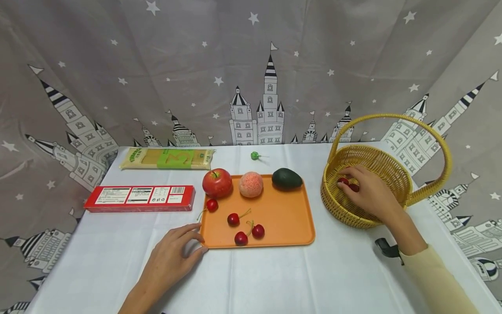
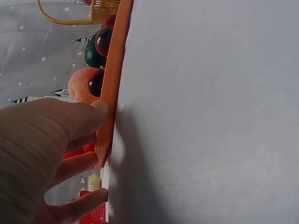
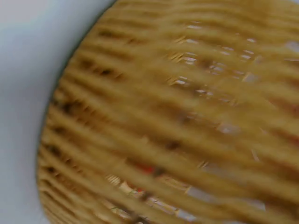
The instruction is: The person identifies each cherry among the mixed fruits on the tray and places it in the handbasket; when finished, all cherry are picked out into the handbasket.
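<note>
My left hand (image 1: pixel 175 253) rests at the near left corner of an orange tray (image 1: pixel 282 218), its thumb and fingertips at the rim, fingers spread. On the tray are an apple (image 1: pixel 217 183), a peach (image 1: pixel 251 185), an avocado (image 1: pixel 287 179) and several cherries (image 1: pixel 233 219). One cherry (image 1: pixel 212 205) lies at the left rim, its stem hanging over. Over the inside of a wicker basket (image 1: pixel 331 198), my right hand (image 1: pixel 368 192) holds a red cherry (image 1: pixel 343 180) between thumb and fingers; another dark red one shows beside it. The right wrist view shows only blurred basket weave (image 3: pixel 140 116).
A red box (image 1: pixel 141 199) lies left of the tray, with a pack of noodles (image 1: pixel 168 158) behind it. A small green object (image 1: pixel 255 155) sits behind the tray. The basket's tall handle (image 1: pixel 392 116) arches up at the right. A patterned curtain (image 1: pixel 176 65) hangs behind the table.
</note>
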`<state>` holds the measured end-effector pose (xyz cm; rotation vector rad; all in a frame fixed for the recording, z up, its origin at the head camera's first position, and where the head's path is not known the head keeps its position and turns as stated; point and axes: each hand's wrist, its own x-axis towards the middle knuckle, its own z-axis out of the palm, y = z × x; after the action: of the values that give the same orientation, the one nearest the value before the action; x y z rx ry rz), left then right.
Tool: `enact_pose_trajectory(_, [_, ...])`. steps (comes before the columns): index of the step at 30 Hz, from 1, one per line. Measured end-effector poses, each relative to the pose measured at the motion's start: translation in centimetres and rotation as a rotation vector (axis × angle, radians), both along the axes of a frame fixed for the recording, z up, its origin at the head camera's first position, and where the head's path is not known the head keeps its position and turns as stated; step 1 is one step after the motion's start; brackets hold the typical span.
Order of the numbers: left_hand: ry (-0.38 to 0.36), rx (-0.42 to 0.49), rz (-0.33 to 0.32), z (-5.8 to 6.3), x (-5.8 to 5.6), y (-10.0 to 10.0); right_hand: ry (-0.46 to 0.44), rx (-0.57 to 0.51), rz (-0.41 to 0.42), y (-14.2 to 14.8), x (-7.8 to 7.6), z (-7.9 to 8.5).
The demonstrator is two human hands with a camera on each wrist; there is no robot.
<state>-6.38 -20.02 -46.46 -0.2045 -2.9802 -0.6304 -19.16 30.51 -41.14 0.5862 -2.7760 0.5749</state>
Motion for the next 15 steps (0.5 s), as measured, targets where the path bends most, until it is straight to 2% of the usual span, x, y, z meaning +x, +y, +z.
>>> enact_pose_trajectory(9, [0.005,0.001,-0.001,0.0,0.0,0.0,0.118,-0.016,0.041,-2.0,1.7,1.2])
enact_pose_trajectory(15, [0.018,0.012,-0.011,0.0,0.1,-0.1,0.135,-0.008,0.054,-3.5,2.4,1.6])
